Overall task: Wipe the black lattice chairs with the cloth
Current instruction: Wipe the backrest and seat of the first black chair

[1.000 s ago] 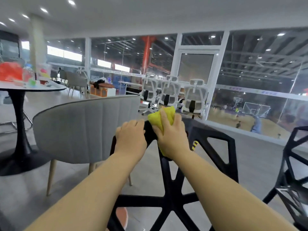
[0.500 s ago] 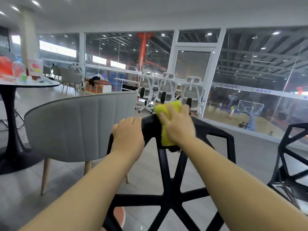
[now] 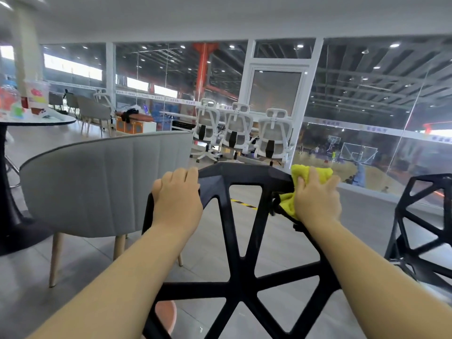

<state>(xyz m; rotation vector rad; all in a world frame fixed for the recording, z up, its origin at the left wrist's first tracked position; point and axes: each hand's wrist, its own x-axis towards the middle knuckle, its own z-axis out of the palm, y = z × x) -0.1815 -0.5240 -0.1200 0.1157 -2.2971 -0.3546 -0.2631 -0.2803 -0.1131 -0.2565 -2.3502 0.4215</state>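
A black lattice chair [image 3: 241, 272] stands directly in front of me, its open-frame back filling the lower middle of the view. My left hand [image 3: 177, 200] grips the top left corner of the backrest. My right hand [image 3: 316, 199] presses a yellow cloth [image 3: 288, 204] against the top right corner of the same backrest. Part of the cloth is hidden under my fingers. A second black lattice chair [image 3: 423, 231] stands at the right edge, apart from both hands.
A grey upholstered chair [image 3: 97, 182] with wooden legs sits just left of the black chair. A round table [image 3: 36, 122] on a black pedestal holds cups and packets at far left. Three white office chairs [image 3: 239, 135] line the glass wall behind. Grey floor lies between.
My right hand has slid the yellow cloth rightward along the top rail, from its middle to the right corner. My left hand stays on the left corner.
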